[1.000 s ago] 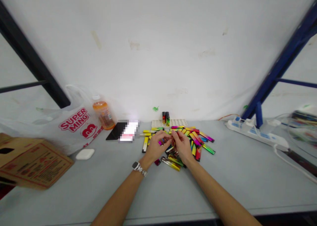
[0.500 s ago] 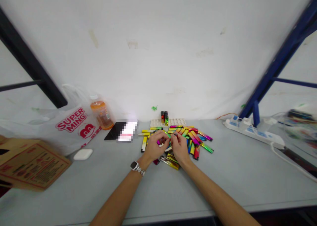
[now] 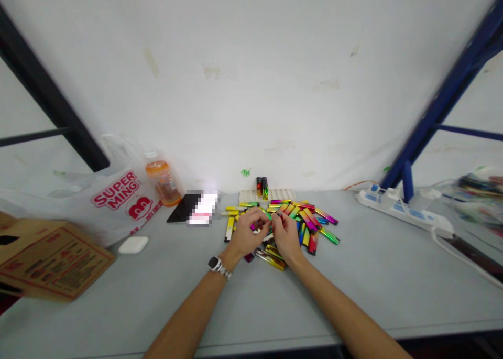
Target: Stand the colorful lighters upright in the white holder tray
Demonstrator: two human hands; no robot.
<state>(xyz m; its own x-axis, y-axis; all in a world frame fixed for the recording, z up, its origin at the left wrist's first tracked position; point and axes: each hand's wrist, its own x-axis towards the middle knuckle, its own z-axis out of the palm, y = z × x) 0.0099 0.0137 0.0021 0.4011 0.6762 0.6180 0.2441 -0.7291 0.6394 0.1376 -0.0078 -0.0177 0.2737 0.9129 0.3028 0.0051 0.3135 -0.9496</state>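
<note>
The left hand [image 3: 248,234], with a silver metal wristwatch [image 3: 217,265] on its wrist, and the right hand [image 3: 285,237] meet fingertip to fingertip, both pinched shut on a slim rainbow-coloured metallic stick [image 3: 268,215]. They hold it just above a pile of glossy multicoloured sticks [image 3: 310,220] on the grey worktop [image 3: 373,264]. Just behind the pile lies a white perforated tray [image 3: 283,195] with a few sticks standing upright in it. To the left are a black flat phone [image 3: 181,208], an orange plastic bottle [image 3: 162,180], a white printed plastic bag [image 3: 118,196] and a brown cardboard box [image 3: 47,259]. A white power strip [image 3: 404,212] lies well to the right.
</note>
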